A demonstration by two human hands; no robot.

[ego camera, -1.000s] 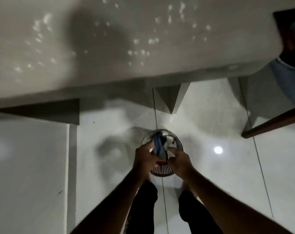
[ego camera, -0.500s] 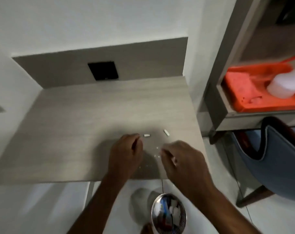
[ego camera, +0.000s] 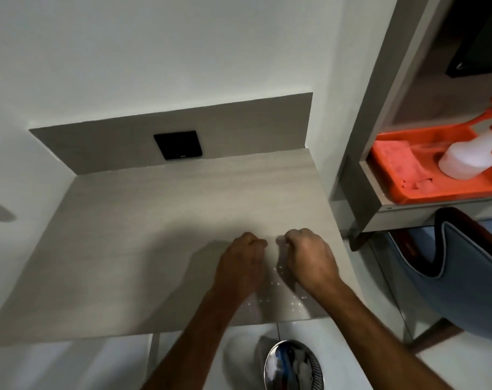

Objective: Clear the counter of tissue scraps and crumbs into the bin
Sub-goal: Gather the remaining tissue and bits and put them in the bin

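My left hand [ego camera: 239,266] and my right hand [ego camera: 309,260] rest knuckles-up on the pale wood-grain counter [ego camera: 154,235], near its front right corner. Both have their fingers curled shut, fingertips almost meeting. No tissue scraps show on the counter, and the fingers hide what they hold. Fine white crumbs [ego camera: 275,282] are scattered between the hands and toward the front edge. The round shiny bin [ego camera: 270,358] stands on the floor just below that edge, with white and blue waste inside.
A black wall plate [ego camera: 178,144] sits in the backsplash. To the right, a shelf holds an orange tray [ego camera: 402,192] with a sponge [ego camera: 394,156] and a white spray bottle [ego camera: 470,156]. A blue chair [ego camera: 464,277] stands below it.
A second ago both hands were down at the bin on the floor. They came up to the counter, reached two small tissue scraps, and have now closed over the spot where those lay.
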